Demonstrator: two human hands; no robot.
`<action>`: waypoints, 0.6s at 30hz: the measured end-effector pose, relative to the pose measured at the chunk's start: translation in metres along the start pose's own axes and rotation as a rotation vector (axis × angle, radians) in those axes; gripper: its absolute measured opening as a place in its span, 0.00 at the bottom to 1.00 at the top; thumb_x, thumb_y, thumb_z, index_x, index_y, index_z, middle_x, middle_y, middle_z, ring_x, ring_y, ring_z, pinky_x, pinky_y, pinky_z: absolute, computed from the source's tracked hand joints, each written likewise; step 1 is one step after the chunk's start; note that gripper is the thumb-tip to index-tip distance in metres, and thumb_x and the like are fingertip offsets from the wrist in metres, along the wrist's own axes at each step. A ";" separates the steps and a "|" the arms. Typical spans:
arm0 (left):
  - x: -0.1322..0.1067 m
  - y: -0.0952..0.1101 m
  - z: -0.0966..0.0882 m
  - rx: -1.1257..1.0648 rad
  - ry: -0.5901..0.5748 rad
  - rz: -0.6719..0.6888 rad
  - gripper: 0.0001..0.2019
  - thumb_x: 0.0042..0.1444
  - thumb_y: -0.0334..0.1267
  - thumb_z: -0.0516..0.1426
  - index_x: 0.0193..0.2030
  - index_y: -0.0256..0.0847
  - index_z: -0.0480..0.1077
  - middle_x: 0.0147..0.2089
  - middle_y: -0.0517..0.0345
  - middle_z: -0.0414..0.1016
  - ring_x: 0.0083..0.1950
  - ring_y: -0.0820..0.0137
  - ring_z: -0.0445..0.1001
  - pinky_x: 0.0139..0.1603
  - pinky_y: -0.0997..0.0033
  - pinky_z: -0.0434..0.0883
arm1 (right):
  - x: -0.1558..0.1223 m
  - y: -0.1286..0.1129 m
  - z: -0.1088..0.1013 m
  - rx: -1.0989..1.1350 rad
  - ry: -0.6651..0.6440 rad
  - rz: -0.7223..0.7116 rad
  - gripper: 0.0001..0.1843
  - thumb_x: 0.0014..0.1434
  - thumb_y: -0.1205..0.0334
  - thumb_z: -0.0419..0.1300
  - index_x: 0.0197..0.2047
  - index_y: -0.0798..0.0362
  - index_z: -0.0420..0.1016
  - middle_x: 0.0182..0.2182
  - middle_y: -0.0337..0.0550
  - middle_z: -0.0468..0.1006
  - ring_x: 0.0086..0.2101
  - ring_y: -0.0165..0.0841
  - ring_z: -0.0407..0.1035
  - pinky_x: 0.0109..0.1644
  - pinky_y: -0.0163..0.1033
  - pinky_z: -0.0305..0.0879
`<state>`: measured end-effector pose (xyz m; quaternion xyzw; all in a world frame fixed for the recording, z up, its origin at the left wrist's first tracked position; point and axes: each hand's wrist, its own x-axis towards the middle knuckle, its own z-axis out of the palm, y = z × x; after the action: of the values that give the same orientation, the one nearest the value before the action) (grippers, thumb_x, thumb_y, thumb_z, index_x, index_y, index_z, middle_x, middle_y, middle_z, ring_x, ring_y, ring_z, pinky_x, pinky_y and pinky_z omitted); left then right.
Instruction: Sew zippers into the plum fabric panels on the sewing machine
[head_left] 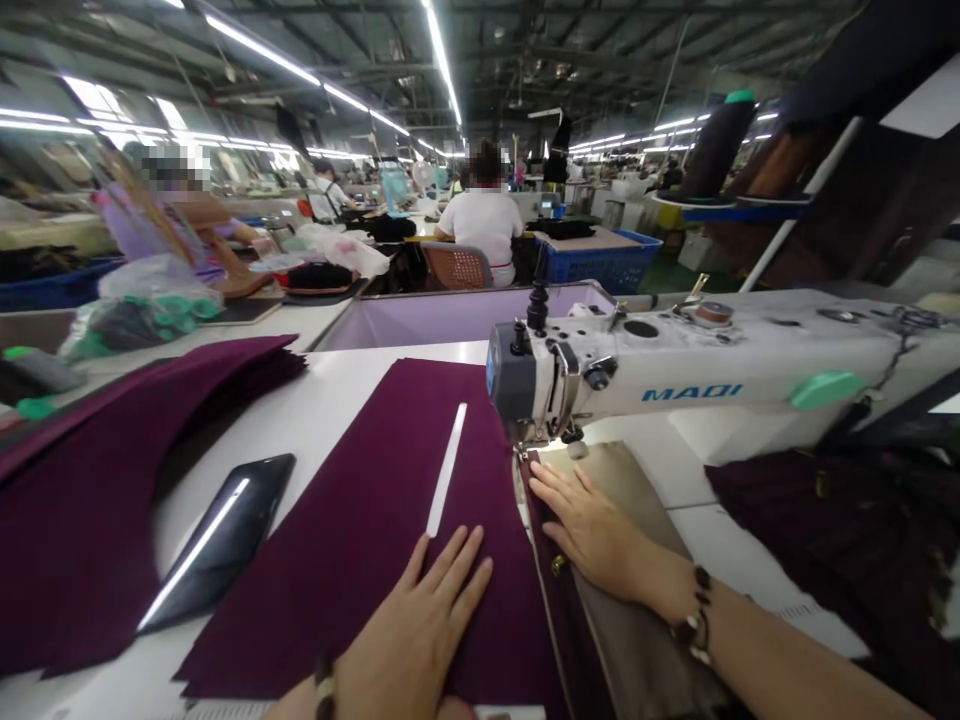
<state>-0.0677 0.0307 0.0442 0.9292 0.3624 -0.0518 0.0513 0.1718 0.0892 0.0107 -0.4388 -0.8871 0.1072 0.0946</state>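
The central panel [345,540] is matt cloth, the phone [223,545] smooth and glossy.

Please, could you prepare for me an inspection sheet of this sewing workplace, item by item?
Surface: white table, partly covered by fabric.
Job's things: purple fabric panel lies left of the needle area; dark strip and tan fabric lie at the sewing machine; a brass-coloured zip pull shows by the strip.
Clutter: smartphone beside the panel; purple fabric stack at far left; white strip on the panel.
Left hand: spread on the panel, fingertip by the white strip's lower end.
Right hand: flat on the work, fingertips close to the needle area.
Cables: none clearly made out.
Surroundings: seated person in white top, blue crate, ceiling lights.
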 end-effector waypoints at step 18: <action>0.000 -0.021 -0.009 -0.371 0.235 -0.150 0.18 0.62 0.35 0.44 0.58 0.46 0.60 0.58 0.56 0.64 0.57 0.68 0.64 0.57 0.65 0.64 | 0.001 0.004 0.003 -0.034 -0.025 -0.012 0.26 0.59 0.66 0.45 0.61 0.58 0.53 0.62 0.47 0.48 0.61 0.35 0.39 0.63 0.52 0.37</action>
<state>-0.0810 0.0475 0.0517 0.8740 0.4371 0.1204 0.1749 0.1736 0.0921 0.0063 -0.4338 -0.8925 0.0972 0.0768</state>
